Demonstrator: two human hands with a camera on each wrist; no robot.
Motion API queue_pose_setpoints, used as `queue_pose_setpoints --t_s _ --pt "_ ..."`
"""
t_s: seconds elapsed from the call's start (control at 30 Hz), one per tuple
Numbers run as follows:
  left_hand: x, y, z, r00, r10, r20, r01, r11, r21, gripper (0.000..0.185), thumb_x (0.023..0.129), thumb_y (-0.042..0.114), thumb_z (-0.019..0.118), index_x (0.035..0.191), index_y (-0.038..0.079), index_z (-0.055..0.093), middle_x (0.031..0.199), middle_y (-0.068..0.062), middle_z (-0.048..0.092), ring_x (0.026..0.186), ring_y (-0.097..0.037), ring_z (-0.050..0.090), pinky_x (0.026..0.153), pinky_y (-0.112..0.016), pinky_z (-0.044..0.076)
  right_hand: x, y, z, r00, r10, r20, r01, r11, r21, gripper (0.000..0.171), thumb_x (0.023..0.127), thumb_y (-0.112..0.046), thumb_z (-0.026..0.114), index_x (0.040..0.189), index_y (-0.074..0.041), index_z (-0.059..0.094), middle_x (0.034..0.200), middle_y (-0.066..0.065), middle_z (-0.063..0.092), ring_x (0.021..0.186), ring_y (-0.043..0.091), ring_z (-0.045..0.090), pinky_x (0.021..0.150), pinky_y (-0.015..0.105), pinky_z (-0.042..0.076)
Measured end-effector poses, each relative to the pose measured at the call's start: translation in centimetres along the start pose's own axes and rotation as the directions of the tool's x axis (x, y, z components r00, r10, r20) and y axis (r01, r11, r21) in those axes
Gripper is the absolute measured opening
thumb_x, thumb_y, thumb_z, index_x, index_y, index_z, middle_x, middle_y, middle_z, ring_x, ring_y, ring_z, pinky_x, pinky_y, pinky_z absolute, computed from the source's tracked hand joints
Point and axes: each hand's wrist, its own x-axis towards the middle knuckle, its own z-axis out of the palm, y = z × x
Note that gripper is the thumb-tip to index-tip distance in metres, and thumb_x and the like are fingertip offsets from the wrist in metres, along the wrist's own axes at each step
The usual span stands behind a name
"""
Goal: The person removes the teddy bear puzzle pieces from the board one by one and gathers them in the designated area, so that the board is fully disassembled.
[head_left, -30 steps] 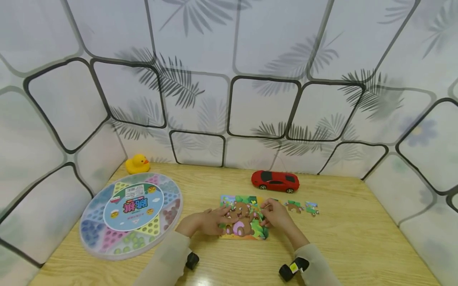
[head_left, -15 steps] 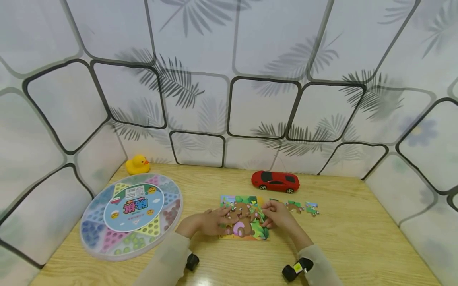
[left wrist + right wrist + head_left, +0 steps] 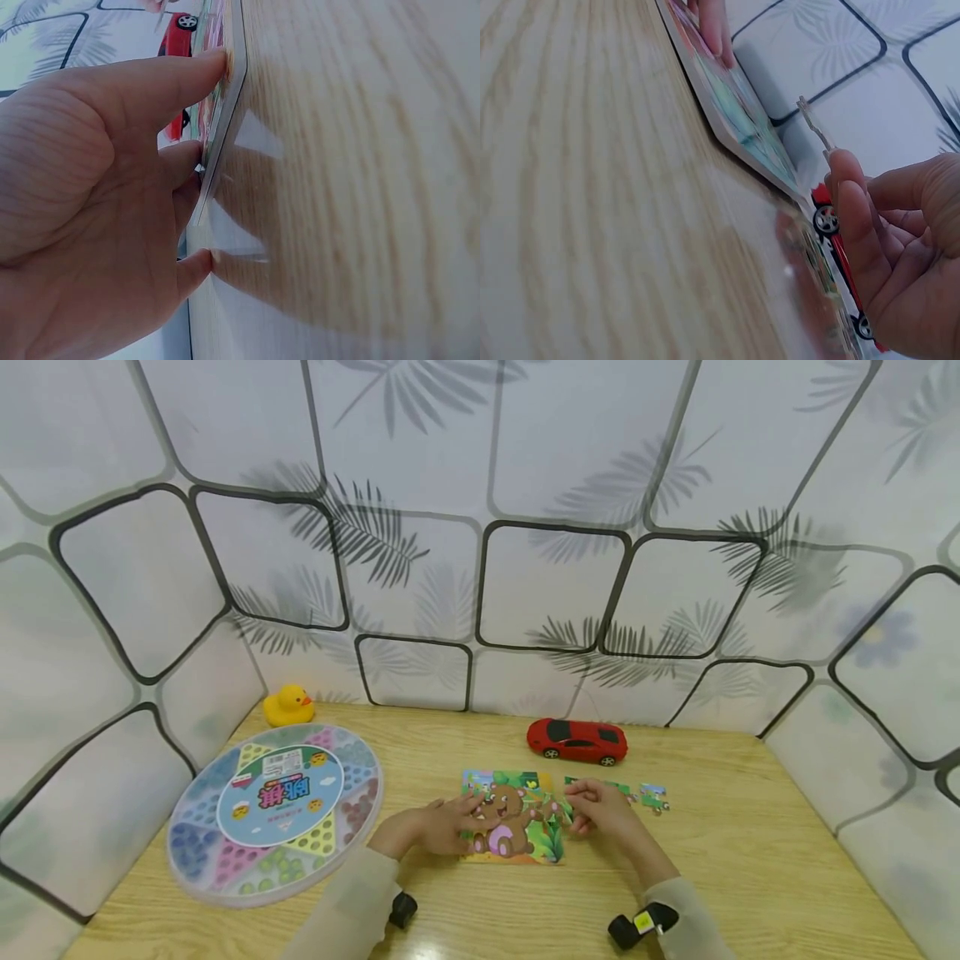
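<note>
Head view, with twelve o'clock straight away from the person: the right hand (image 3: 602, 810) pinches a small puzzle piece (image 3: 552, 812) between thumb and curled fingers, and the piece juts out at nine o'clock from the fingertips, at the three o'clock side of the bear puzzle (image 3: 504, 837). That relation matters most: the puzzle's middle lies at nine o'clock from the right fingers, and this hand is the nearer to the three o'clock edge. From the right wrist, the piece shows nearly edge-on and appears raised off the puzzle; its long axis cannot be judged. The left hand (image 3: 446, 825) lies over the nine o'clock side, its fingers relaxed and grasping nothing; close up, the thumb rests just inside the puzzle's rim and the little finger meets the worktop (image 3: 487, 910). A loose piece (image 3: 654, 796) lies near three o'clock from the right hand, a red toy car (image 3: 577, 740) near twelve. At nine o'clock from the left hand sits a round game set (image 3: 281, 810).
</note>
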Motion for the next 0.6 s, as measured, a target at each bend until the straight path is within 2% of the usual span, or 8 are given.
queue_pose_setpoints --t_s 0.2,0.6 --pt "0.0 -0.2 0.2 1.000 0.003 -0.003 -0.003 1.000 -0.010 0.053 0.096 0.030 0.053 0.147 0.030 0.037 0.159 -0.007 0.010 0.145 -0.025 0.008 0.112 -0.055 0.012 -0.5 0.4 -1.9 0.999 -0.031 -0.019 0.032 0.999 0.025 0.028 0.095 -0.009 0.055 0.114 0.012 0.054 0.073 0.004 0.065 0.055 0.014 0.061 0.052 0.026 0.052" --pt "-0.1 -0.1 0.1 1.000 0.004 -0.002 -0.004 1.000 -0.028 0.055 0.095 0.025 0.054 0.147 0.030 0.036 0.159 -0.006 0.010 0.145 -0.025 0.009 0.112 -0.055 0.011 -1.6 1.5 -5.8 0.995 -0.030 -0.098 0.039 0.996 0.084 0.033 0.095 -0.009 0.056 0.116 0.016 0.051 0.070 0.002 0.064 0.055 0.011 0.061 0.055 0.026 0.053"
